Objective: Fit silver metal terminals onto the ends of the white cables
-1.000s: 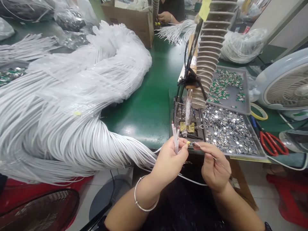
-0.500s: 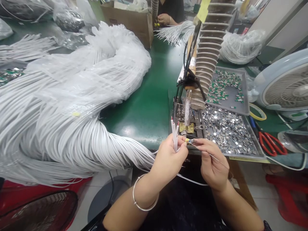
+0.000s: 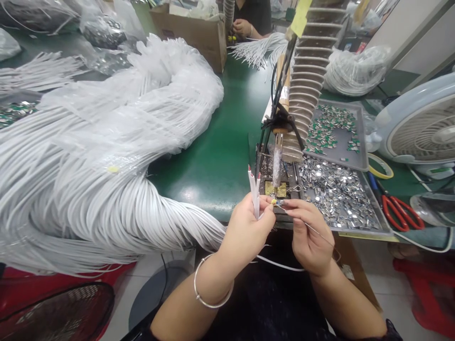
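Note:
My left hand is closed round a few white cables whose red-tipped ends stick up above the fist. Its thumb and forefinger also pinch a small yellow-ended part. My right hand is closed in a pinch on a thin solder wire that trails back to the right, its fingertips meeting the left hand at the small part. Both hands hover at the table's front edge, just below the soldering iron that points down at its stand.
A huge bundle of white cables in plastic wrap fills the left of the green table. Grey trays hold metal shells and green parts. Red scissors, tape roll, fan lie right. Another person's hand works far back.
Both hands have risen slightly toward the iron stand, still joined at the small part. The cable ends moved a little up and left.

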{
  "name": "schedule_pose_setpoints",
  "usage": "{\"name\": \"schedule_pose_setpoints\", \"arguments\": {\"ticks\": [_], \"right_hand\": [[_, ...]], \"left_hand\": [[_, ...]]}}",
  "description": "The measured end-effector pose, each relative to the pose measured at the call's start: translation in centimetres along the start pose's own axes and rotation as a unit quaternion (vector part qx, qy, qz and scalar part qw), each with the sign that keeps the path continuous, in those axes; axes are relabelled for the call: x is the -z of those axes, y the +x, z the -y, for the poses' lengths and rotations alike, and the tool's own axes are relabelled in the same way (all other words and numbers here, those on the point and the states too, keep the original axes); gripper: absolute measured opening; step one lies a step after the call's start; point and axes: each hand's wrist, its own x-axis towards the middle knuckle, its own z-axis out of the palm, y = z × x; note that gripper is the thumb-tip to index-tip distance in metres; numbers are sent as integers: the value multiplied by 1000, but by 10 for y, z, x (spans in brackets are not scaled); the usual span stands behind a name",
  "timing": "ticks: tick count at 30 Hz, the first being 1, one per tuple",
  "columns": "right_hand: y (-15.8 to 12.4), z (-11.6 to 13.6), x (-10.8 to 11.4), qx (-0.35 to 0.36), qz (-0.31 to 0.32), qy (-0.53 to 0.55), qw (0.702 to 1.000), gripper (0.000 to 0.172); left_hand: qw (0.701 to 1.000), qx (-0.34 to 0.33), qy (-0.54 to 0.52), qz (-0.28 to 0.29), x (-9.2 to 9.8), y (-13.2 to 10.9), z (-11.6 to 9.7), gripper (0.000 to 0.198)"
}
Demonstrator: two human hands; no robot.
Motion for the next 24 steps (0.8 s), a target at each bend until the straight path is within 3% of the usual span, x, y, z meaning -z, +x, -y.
{"name": "schedule_pose_setpoints", "arguments": {"ticks": [24], "right_hand": [[9,-1,-5,16,-18,-10,1000,24]], "left_hand": [[999,-33,-4,-16,5,4,-6,6]]}}
